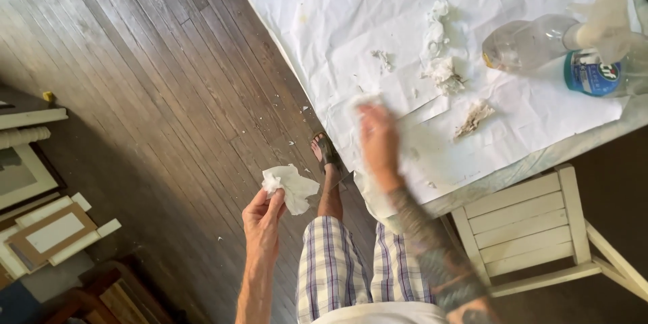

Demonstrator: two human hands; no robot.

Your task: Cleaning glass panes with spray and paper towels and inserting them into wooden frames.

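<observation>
Dark plank floor (155, 74), worn, flecked with white scraps near table edge. Table (594, 140) covered in creased white paper (337, 20), likely laid to catch mess. Stood at table's corner, one sandalled foot (327, 152) forward, plaid shorts (337, 270) below.

Left hand (262, 219) held out over floor, away from table, thumb and fingers pinched shut on crumpled tissue (290, 185); wad stuck up above fingertips, probably kept clear of the paper. Right hand (378, 138) down on paper at near table edge, motion-blurred, pressed on a pale cloth or tissue just visible at fingertips; grip cannot be told through blur. Forearm tattooed.

Elsewhere on paper: shredded tissue wads (442, 67) mid-sheet, smaller scrap (383, 59) beside them, brownish soiled wad (474, 118) nearer right hand. Clear plastic bottle (530, 40) lay on its side at far right, second bottle with blue label (594, 71) touching it, both within arm's reach.

White slatted chair (533, 229) tucked under table's near side. Picture frames (47, 229) stacked on floor at left, well apart from the work.
</observation>
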